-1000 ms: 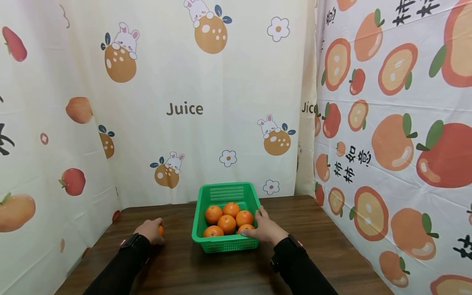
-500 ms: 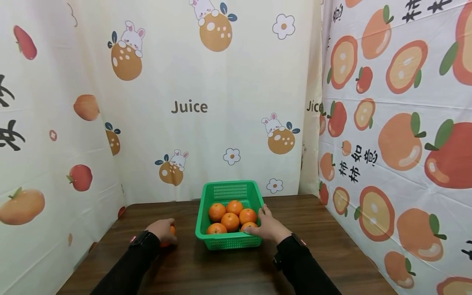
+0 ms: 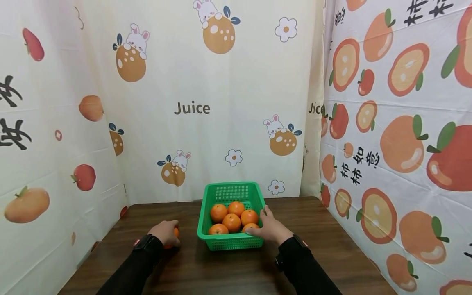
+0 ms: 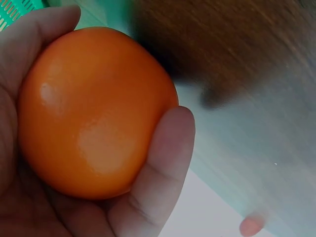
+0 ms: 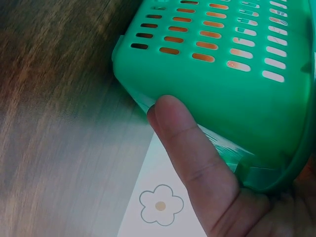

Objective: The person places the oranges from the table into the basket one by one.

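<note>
My left hand holds an orange low over the table, left of the green basket. In the left wrist view, fingers and thumb curl round the fruit against the palm; in the head view the hand covers most of it. Several oranges lie in the front and middle of the plastic basket. At the basket's right side, my right hand grips the rim, thumb over the edge. The right wrist view has a finger lying along the slotted outer wall.
The dark brown wooden table carries the basket near its back edge. Behind it hangs a cream curtain printed with rabbits and fruit. Printed fruit cloths close in the left and right sides.
My left hand has moved right with the orange, closer to the basket. The right hand keeps its place on the rim. The head view has turned slightly left.
</note>
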{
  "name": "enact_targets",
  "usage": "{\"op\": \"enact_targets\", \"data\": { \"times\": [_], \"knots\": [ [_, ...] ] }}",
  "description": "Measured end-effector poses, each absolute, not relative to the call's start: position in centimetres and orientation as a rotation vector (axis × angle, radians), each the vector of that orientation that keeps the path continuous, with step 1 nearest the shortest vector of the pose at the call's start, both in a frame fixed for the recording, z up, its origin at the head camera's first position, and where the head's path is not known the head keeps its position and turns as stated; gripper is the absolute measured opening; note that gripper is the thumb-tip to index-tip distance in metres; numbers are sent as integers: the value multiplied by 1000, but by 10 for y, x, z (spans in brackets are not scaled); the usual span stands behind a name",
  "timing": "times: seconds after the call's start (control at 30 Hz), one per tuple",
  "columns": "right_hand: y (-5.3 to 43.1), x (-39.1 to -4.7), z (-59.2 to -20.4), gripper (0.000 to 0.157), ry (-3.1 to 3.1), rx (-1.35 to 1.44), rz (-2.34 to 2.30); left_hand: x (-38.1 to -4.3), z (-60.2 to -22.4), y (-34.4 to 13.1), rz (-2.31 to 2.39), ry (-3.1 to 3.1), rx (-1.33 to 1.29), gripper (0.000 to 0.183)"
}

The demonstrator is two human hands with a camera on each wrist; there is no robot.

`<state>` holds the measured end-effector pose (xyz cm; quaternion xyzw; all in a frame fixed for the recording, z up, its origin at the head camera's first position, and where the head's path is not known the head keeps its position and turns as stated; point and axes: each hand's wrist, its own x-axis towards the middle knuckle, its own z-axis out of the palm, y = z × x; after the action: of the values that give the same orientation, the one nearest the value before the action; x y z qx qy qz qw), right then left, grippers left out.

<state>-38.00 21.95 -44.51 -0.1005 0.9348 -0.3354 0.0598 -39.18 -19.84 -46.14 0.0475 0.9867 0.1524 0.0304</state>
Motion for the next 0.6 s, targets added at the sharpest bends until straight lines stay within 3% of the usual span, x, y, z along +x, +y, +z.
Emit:
{"op": "enact_targets", "data": {
  "times": [0.6],
  "knots": [
    [220,-381,-446,105,2823,-317,-1022,-392,-462,-198,461,3042,136,59]
  ]
}}
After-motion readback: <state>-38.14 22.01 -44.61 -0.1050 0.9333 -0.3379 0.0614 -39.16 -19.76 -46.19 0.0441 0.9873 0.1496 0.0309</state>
